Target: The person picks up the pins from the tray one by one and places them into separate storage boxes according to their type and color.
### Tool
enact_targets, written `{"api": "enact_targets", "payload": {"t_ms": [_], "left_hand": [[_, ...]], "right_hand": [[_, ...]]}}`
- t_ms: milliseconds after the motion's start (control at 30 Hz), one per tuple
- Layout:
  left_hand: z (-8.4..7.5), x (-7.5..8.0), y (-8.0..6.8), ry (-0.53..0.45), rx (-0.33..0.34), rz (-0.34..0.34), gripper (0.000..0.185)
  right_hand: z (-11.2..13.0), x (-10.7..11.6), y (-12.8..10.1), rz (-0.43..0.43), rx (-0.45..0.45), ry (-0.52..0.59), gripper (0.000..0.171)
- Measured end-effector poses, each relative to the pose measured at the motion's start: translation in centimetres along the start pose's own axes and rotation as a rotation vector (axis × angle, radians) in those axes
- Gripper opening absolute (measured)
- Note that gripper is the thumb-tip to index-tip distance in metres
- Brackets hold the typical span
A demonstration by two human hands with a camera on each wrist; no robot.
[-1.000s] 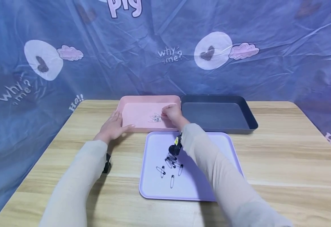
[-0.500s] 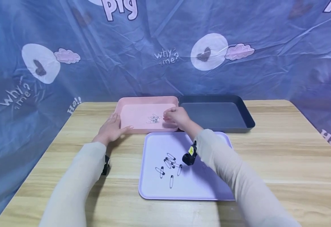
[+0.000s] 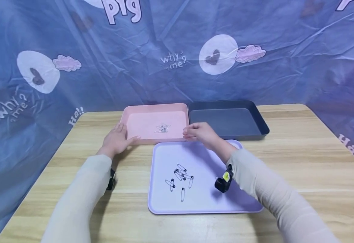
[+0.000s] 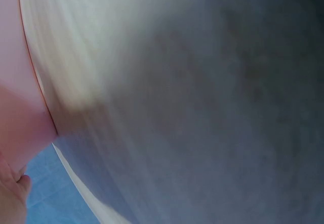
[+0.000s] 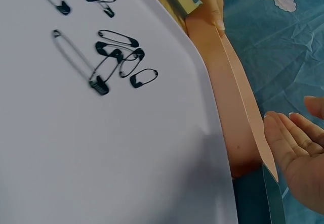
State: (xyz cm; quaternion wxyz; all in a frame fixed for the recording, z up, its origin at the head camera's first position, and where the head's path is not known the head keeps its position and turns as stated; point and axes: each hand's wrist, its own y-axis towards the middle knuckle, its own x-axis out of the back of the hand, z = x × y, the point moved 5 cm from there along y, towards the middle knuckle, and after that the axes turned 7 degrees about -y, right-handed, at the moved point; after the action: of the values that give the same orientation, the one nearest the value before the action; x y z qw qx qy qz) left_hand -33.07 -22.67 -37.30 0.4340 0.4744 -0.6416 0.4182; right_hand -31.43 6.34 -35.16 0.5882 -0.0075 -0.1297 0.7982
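Your left hand (image 3: 116, 139) is resting flat, fingers relaxed and holding nothing, against the near-left corner of the pink tray (image 3: 140, 116). Your right hand (image 3: 202, 132) is hovering with fingers loosely extended and empty, just over the seam where the pink tray, the dark grey tray (image 3: 256, 118) and the lilac tray (image 3: 207, 202) are meeting. Silver safety pins (image 3: 162, 128) are lying in a small cluster mid-floor of the pink tray; black safety pins (image 3: 179, 178) are lying scattered left of centre in the lilac tray — well apart from your right hand.

Writing readable on the blue backdrop (image 3: 286, 67): "why? me?", "Ha!!" and part of "pig" along the top edge. A yellow tag is showing on the wrist camera (image 3: 224, 182); its text is too small to read.

Edges: the pink and grey trays are sitting side by side, touching, with the lilac tray's far rim just beside them. The wooden surface (image 3: 301, 168) is lying bare to the right of the trays — and on the left in front of your left hand.
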Motion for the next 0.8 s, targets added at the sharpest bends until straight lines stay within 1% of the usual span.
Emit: {"api": "enact_targets", "payload": {"t_ms": [233,433,600,800], "left_hand": [[0.2,-0.1,-0.2,-0.007,-0.009,-0.002,0.095],[0.0,0.0,-0.5,-0.033,-0.016,-0.009,0.095],[0.1,0.0,-0.6,-0.052,-0.017,-0.012,0.095],[0.1,-0.2,-0.4,-0.04,-0.021,-0.009,0.098]], "right_hand": [[-0.3,0.7,-2.4,0.037,-0.005,-0.041,0.031],[-0.8,1.1,-4.5,0.072,-0.003,-0.044,0.031],[-1.6,1.5,-5.9,0.094,-0.015,-0.078,0.033],[-2.4,2.0,-7.5,0.096,-0.026,-0.112,0.031]]}}
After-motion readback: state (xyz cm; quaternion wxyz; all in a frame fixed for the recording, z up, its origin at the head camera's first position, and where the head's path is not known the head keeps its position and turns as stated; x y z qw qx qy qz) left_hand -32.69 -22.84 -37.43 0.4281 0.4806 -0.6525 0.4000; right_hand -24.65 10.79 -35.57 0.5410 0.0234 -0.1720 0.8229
